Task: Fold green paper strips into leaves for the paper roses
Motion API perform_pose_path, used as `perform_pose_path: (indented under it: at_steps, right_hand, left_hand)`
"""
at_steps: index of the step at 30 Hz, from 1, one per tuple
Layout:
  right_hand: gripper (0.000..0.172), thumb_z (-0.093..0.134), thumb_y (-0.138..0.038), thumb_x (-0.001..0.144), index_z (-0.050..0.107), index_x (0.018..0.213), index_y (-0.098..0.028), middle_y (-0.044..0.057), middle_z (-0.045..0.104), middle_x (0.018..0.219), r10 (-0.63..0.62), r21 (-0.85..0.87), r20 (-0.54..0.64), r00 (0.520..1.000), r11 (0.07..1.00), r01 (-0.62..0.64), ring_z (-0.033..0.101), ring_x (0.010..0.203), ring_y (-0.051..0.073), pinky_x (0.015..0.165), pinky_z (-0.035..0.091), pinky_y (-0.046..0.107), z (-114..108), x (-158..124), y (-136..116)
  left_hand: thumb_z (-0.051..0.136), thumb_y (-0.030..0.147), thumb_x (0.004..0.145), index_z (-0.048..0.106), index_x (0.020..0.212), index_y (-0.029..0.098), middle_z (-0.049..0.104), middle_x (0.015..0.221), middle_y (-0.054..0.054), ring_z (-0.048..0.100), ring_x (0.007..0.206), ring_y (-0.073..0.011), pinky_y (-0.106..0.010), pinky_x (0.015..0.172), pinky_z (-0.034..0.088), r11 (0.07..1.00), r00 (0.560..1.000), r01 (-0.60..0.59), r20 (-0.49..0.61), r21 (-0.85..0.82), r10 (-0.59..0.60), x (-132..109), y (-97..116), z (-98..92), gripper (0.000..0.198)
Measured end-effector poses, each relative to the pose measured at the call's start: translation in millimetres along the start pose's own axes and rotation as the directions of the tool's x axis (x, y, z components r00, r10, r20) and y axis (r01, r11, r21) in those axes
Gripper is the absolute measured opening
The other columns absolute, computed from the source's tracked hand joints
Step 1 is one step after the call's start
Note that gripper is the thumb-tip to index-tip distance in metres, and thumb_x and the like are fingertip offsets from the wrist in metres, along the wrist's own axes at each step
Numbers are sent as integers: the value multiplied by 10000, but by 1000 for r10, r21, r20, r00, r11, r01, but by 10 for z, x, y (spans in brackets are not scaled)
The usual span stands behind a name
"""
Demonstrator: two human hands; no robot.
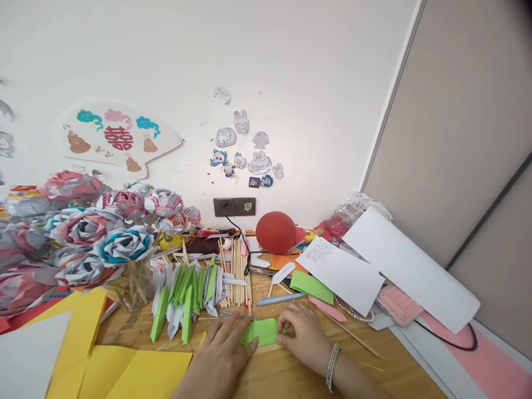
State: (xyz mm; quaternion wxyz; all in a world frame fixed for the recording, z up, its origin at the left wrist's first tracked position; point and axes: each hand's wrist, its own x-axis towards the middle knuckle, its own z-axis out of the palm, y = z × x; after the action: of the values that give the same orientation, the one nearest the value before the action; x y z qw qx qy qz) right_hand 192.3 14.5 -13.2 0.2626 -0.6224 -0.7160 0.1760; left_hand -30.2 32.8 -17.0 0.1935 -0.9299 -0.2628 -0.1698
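Left hand [224, 349] rests spread on green paper [266, 331] at the frame's lower centre, clasping nothing; right hand [300, 333] pinches its right end. Paper should prove light, pliable, easily creased: hold by edges. Layering at the pinched end is unclear.

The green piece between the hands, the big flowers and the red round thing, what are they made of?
Green piece: looks like matte paper, thin and straight-edged.
Flowers: probably paper too, with crisp folded petals.
Red round thing: maybe balloon rubber, since it's smooth with a soft sheen, but I can't be sure.
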Motion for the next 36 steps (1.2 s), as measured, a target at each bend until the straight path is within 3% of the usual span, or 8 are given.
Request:
perform_pose_path:
  at_steps: [5,11,21,26,30,36]
  right_hand:
    - [116,701,-148,630,626,699,-203,-18,609,794,14,39,32,999,999,-15,530,819,167,728,338,259,-33,15,5]
    - [133,677,-99,613,633,686,-200,-12,609,776,-12,75,23,1000,997,11,539,789,165,714,347,254,-24,30,51]
    - [167,656,-52,601,630,687,-194,-8,612,773,-68,91,30,997,994,65,545,798,173,721,350,266,-33,17,79]
    - [167,640,-41,607,622,678,-191,-1,609,774,-52,83,49,997,995,47,541,799,179,726,357,270,-46,36,72]
    - [158,640,-57,622,621,694,-197,-4,608,780,-66,73,52,996,995,63,539,811,179,742,356,274,-54,26,69]
    - [130,686,-115,631,641,704,-212,-3,614,827,-82,35,84,993,996,80,533,868,190,774,348,288,-64,-10,50]
  left_hand:
    - [502,81,797,632,1011,299,620,1160,-46,528,1080,-284,-427,833,445,997,996,66,68,-27,-64,36,20,-124,332]
    - [583,221,827,655,925,248,648,1127,-26,508,1100,-270,-407,884,376,997,996,83,-44,2,-83,-21,88,85,126]
    - [583,271,825,683,930,171,659,1109,-67,486,1140,-265,-380,904,358,997,1000,19,-8,76,-19,-50,216,156,175]
    - [554,94,784,666,926,169,637,1143,-72,489,1145,-288,-418,900,383,989,989,149,-5,15,-149,-30,281,181,196]
    - [541,65,746,657,920,171,669,1061,-69,554,1048,-289,-429,870,438,977,978,197,-60,-80,-202,-25,278,153,235]
    - [466,115,827,630,943,200,674,985,-68,615,912,-230,-376,785,516,874,936,344,47,-344,-350,14,130,45,218]
